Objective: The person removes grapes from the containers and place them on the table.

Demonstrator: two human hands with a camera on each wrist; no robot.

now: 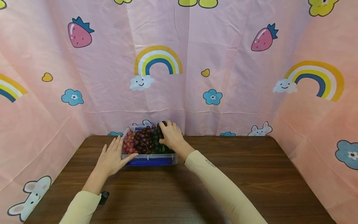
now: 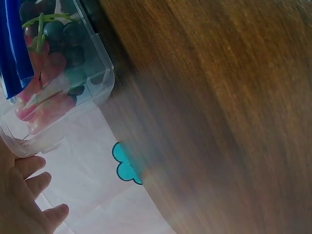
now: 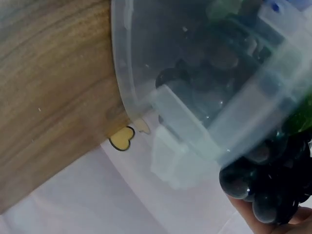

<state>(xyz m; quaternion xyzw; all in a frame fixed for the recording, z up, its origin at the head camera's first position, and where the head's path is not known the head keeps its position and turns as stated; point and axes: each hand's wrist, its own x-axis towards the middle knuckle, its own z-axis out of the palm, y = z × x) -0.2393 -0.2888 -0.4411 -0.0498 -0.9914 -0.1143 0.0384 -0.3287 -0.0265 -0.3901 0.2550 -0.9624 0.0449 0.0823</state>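
Note:
A clear plastic box with blue on its front stands at the table's back edge. Inside lie pinkish-red grapes on the left, purple grapes in the middle and a bunch of black grapes on the right. My right hand reaches over the box's right side and grips the black grapes, whose round berries show against its fingers in the right wrist view. With fingers extended, my left hand rests against the box's left side, thumb along the front rim.
The brown wooden table extends to both sides and toward me. A pink patterned cloth hangs close behind the box and along both sides. A small black object shows beside my left wrist.

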